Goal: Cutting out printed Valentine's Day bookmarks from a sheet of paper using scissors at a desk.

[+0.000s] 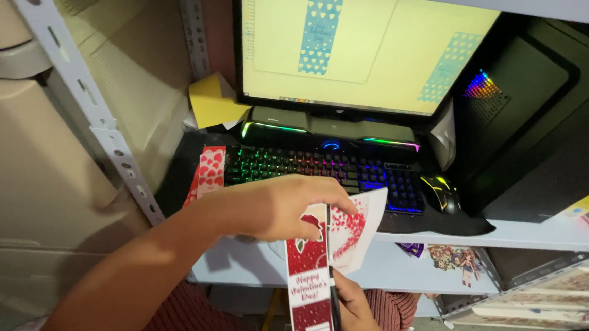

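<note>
Head view shows a long red-and-white printed paper strip (310, 287) held upright just in front of the white shelf edge (551, 233). Left hand (280, 206) curls its fingers over the strip's top, pinching it, and right hand (352, 313) grips it from below. Just beyond sit a black keyboard with rainbow backlighting (322, 167), a black mouse (440, 192) and a lit monitor (362, 39).

Red heart-printed paper strip (310, 280) upright, top peeled, held.

Keyboard (322, 167) before monitor (362, 42)
</note>
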